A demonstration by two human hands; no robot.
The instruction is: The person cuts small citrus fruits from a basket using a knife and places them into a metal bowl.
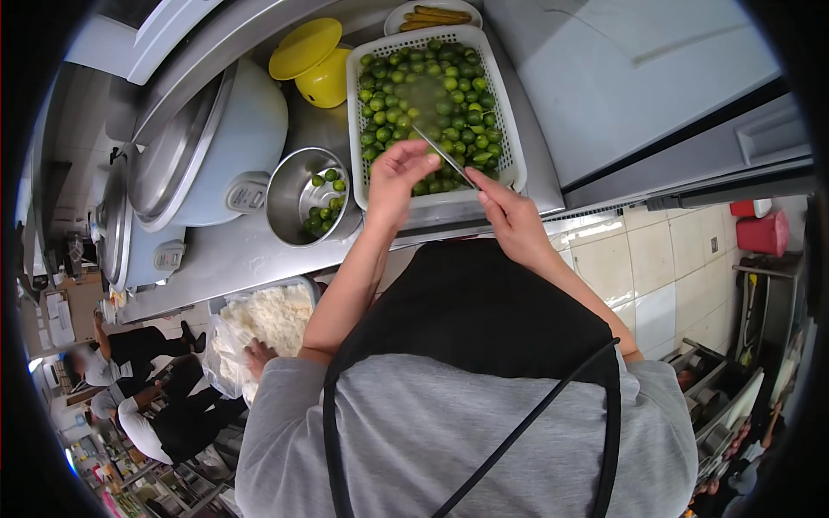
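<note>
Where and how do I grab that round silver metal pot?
Probably the near rim of the round silver metal pot, from the person's side: it stands mouth-up, thin edge exposed, with bare steel counter in front, while the white perforated plastic basket crowds its right and the pale-blue cooker its back left.

Pale floor tiles (pixel 606 263) shine below a steel counter (pixel 216 259).

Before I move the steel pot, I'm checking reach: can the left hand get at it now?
Probably yes: the steel pot stands open-topped just to the left of the left hand, with only the edge of the white basket seemingly between them.
</note>
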